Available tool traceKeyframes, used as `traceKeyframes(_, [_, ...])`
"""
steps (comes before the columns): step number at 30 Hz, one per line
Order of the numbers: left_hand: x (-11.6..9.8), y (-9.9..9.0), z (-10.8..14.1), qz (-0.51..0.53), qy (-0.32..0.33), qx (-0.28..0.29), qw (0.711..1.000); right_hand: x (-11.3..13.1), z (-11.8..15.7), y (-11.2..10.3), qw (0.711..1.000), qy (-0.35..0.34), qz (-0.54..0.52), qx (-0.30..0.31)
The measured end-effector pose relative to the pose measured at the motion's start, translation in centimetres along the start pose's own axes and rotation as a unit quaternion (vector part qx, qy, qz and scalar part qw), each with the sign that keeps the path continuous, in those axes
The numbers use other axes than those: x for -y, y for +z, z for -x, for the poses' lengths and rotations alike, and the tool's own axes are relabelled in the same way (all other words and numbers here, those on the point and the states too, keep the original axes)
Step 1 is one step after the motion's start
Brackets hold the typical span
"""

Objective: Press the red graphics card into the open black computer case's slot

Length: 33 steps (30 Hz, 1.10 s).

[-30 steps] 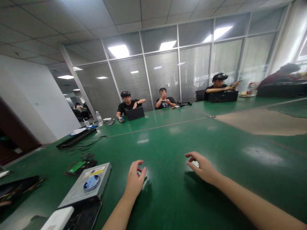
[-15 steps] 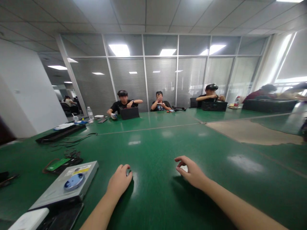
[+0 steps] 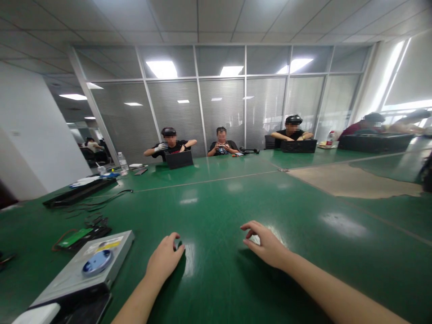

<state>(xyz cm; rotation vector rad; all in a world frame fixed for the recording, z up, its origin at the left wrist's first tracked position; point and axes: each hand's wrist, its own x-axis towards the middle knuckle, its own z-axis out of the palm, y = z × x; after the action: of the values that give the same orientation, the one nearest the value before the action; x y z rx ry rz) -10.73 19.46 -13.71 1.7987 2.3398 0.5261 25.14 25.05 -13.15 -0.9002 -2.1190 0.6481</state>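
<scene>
My left hand (image 3: 164, 256) hovers low over the green table (image 3: 209, 216), its fingers curved and the thumb apart from them, with nothing between. To its right, across a stretch of tabletop, my right hand (image 3: 266, 245) has bent fingers and a separate thumb and also holds nothing. A silver drive (image 3: 116, 252) lies left of my left hand, with a blue round object (image 3: 97, 263) on top. Part of a white object (image 3: 40, 314) shows at the bottom left.
A green circuit board (image 3: 74, 238) and black cables lie beyond the drive. A long black part (image 3: 79, 192) sits farther left. Several people are at the far side, with black cases (image 3: 179, 159) before some. A bottle (image 3: 122, 163) stands far left.
The view has shifted slightly, while both my hands keep nearly the same pose. Across the table, the person at the left has raised a gloved hand, and the person at the right has lowered their hands.
</scene>
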Motion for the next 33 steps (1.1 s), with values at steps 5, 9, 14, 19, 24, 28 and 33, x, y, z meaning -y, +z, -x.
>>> traceKeyframes(5, [0.17,0.13,0.09,0.001,0.012,-0.002,1.0,0.23,0.01,0.03,1.0,0.0,0.0,0.006])
traceKeyframes(9, [0.0,0.04,0.29,-0.009,0.013,0.002,1.0,0.06,0.02,0.14,1.0,0.003,0.003,0.011])
traceKeyframes(14, [-0.25,-0.02,0.6,-0.011,0.018,-0.005,1.0,-0.31,0.06,0.28,1.0,-0.002,0.004,0.016])
traceKeyframes(19, [-0.03,0.16,0.5,-0.018,0.023,-0.003,1.0,-0.62,0.0,0.37,1.0,-0.007,0.002,0.013])
traceKeyframes(24, [-0.13,-0.03,0.55,-0.021,0.022,-0.008,1.0,-0.43,0.0,0.29,1.0,-0.008,0.004,0.012])
traceKeyframes(28, [-0.37,-0.16,0.73,-0.027,0.022,-0.004,0.999,-0.17,0.03,0.25,1.0,-0.007,0.001,0.019])
traceKeyframes(33, [-0.34,-0.04,0.62,-0.028,0.024,0.0,0.999,-0.31,0.05,0.41,0.999,-0.006,-0.017,0.035])
